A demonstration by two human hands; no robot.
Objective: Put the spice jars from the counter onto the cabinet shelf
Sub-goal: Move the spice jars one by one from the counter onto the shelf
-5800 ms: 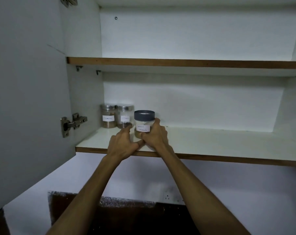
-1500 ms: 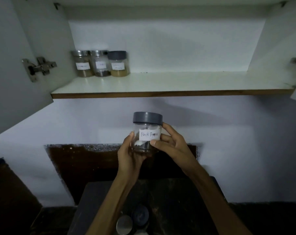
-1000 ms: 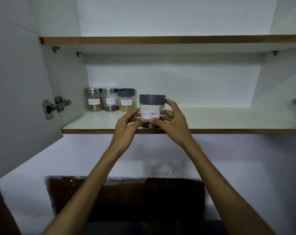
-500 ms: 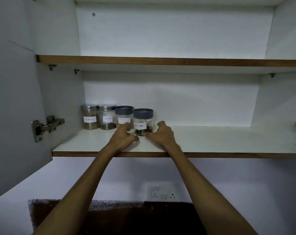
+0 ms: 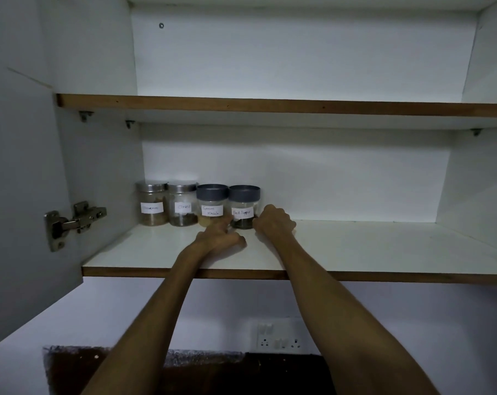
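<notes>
Domestic kitchen, interior of a wall-mounted cabinet. White laminate shelves (image 5: 355, 246) with brown exposed edges sit inside a white carcass; a metal concealed hinge (image 5: 73, 222) holds the open door at left. Four hand-labelled spice jars (image 5: 197, 205), reading among others "Cloves", "Garam Masala" and "Black Pepper", stand in a row. Below, a white wall socket plate (image 5: 280, 334) is mounted above a dark backsplash (image 5: 213, 372).

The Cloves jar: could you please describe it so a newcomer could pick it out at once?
On the lower cabinet shelf, four jars line the back left. The Cloves jar stands second from the left, silver-lidded, holding dark pieces, unlike its paler silver-lidded neighbour.
</notes>
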